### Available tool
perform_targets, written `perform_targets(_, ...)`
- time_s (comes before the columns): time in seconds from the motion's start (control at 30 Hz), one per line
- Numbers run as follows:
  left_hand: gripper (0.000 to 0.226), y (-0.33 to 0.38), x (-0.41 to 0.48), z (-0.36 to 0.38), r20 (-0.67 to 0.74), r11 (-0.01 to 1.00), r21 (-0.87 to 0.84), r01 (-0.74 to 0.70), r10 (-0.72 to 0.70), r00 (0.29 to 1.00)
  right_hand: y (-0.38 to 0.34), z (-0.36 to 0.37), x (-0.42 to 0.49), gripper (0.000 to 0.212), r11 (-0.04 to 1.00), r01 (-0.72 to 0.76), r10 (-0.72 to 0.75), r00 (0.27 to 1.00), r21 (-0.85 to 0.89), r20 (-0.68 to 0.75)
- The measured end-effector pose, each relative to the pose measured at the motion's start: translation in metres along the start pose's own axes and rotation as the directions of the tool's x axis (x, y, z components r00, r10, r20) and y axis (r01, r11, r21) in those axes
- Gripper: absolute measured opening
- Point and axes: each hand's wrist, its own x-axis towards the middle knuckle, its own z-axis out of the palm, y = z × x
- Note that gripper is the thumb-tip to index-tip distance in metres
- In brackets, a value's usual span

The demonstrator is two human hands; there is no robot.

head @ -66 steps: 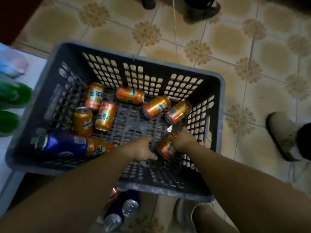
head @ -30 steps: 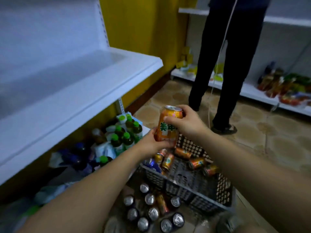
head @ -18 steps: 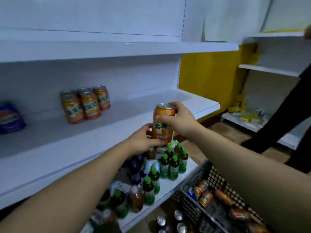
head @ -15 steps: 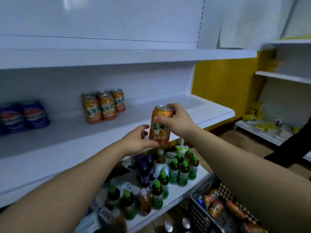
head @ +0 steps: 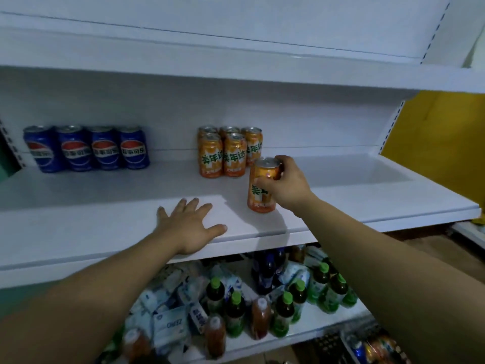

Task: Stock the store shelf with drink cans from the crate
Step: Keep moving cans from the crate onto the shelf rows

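Observation:
My right hand [head: 284, 183] grips an orange drink can [head: 259, 198] from its right side and top; the can stands upright on the white middle shelf [head: 105, 222], just in front and to the right of a cluster of several orange cans [head: 225, 153]. My left hand [head: 190, 227] lies flat with fingers spread on the shelf near its front edge, left of the held can. Several blue cola cans [head: 86, 148] stand in a row at the back left. A corner of the dark crate [head: 367, 348] with cans inside shows at the bottom right.
The shelf below [head: 309, 324] holds green-capped tea bottles [head: 286, 308], dark bottles and white packets. Another white shelf [head: 236, 67] runs overhead. A yellow wall [head: 433, 143] stands at the right. Bare shelf surface stretches right of the orange cans.
My right hand carried the orange can from mid-air down onto the shelf beside the orange cluster. My left hand let go of it and now rests flat on the shelf.

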Motion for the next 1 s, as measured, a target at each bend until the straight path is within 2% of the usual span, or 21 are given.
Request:
perform_targets(0.13, 0.083, -0.003, 0.003, 0.005, -0.027, 1.000, 0.006, -0.010, 0.010, 1.000, 0.019, 0.010, 0.022, 0.076, 0.997, 0.049, -0.052, 0.997, -0.051, -0.051)
perform_targets(0.27, 0.083, -0.004, 0.005, 0.008, -0.047, 1.000, -0.003, -0.015, 0.014, 0.999, 0.031, 0.018, 0.046, 0.086, 0.995, 0.046, -0.049, 0.998, -0.093, -0.030)
perform_targets(0.43, 0.082, -0.004, 0.004, 0.009, -0.062, 1.000, -0.013, -0.016, 0.015, 0.998, 0.039, 0.025, 0.071, 0.063, 0.995, 0.082, -0.085, 0.995, -0.062, -0.058)
perform_targets(0.67, 0.081, -0.003, 0.003, 0.010, -0.061, 1.000, -0.010, -0.008, 0.007, 0.998, 0.044, 0.036, 0.102, 0.058, 0.993, 0.028, -0.036, 0.997, -0.114, -0.063)
perform_targets(0.73, 0.086, -0.003, 0.002, 0.009, -0.056, 1.000, -0.015, -0.005, 0.004, 0.998, 0.044, 0.038, 0.107, 0.058, 0.993, 0.026, -0.034, 0.997, -0.117, -0.066)
perform_targets(0.83, 0.108, -0.002, 0.001, 0.008, -0.038, 1.000, -0.027, -0.004, 0.003, 0.999, 0.047, 0.041, 0.114, 0.057, 0.993, 0.029, -0.037, 0.997, -0.112, -0.064)
perform_targets(1.0, 0.083, 0.000, 0.000, 0.008, -0.030, 1.000, 0.006, 0.006, -0.006, 1.000, 0.052, 0.043, 0.123, 0.054, 0.996, 0.042, -0.046, 0.998, -0.074, -0.052)
